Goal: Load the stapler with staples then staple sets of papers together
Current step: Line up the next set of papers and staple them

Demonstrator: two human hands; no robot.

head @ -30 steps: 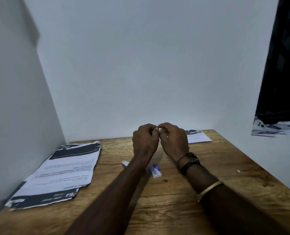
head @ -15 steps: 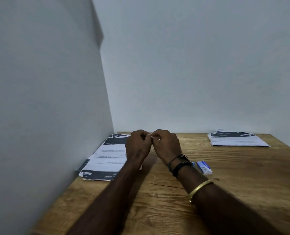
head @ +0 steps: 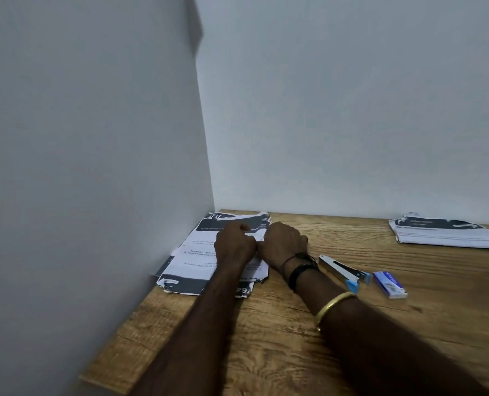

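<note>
My left hand (head: 233,244) and my right hand (head: 284,242) are knuckle to knuckle, low over the left stack of printed papers (head: 197,252) by the side wall. Both have curled fingers and pinch a small pale piece (head: 259,237) between them; it is too small to tell what it is. The stapler (head: 343,270), silver with a blue end, lies on the wooden table (head: 266,338) just right of my right wrist, untouched. A small blue and white staple box (head: 389,284) lies to its right.
A second stack of printed papers (head: 449,234) lies at the back right against the rear wall. A grey wall closes off the table's left side. The table's front left edge is near the left stack.
The view has swung left and down. Both hands, still pinched together, have dropped from above the table's middle to just over the left paper stack. The stapler has come into sight.
</note>
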